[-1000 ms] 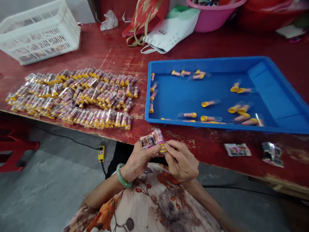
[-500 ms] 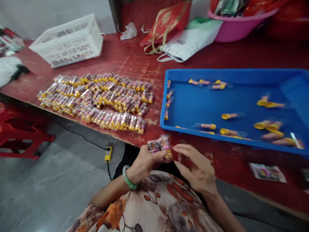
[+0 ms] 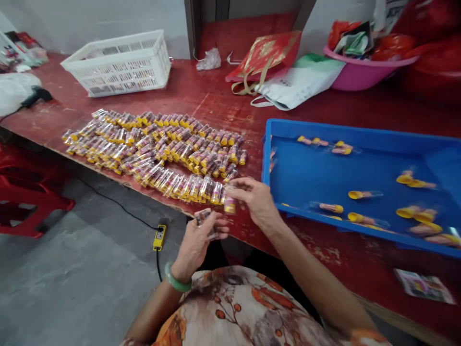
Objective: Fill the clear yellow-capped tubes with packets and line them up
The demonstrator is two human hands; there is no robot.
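My left hand (image 3: 197, 245) sits over the table's front edge, its fingers closed on a small bundle of printed packets (image 3: 203, 217), partly hidden by the fingers. My right hand (image 3: 253, 201) reaches across the table, its fingertips on a clear tube with a yellow end (image 3: 229, 205). That tube lies at the right end of a dense layer of similar clear tubes (image 3: 154, 154) on the red table (image 3: 223, 103). Several more yellow-capped tubes (image 3: 363, 194) lie scattered in a blue plastic tray (image 3: 267, 158), just right of my right hand.
A white slotted crate (image 3: 117, 65), a red gift bag (image 3: 264, 57), a white bag (image 3: 298, 84) and a pink basin (image 3: 367, 77) stand along the table's back. A printed packet (image 3: 424, 286) lies front right. A yellow switch box (image 3: 159, 237) and its black cord lie on the floor.
My right hand has moved left from beside the packets to the tube layer and now has a tube under its fingertips. The view has swung left and up, so the tray sits further right.
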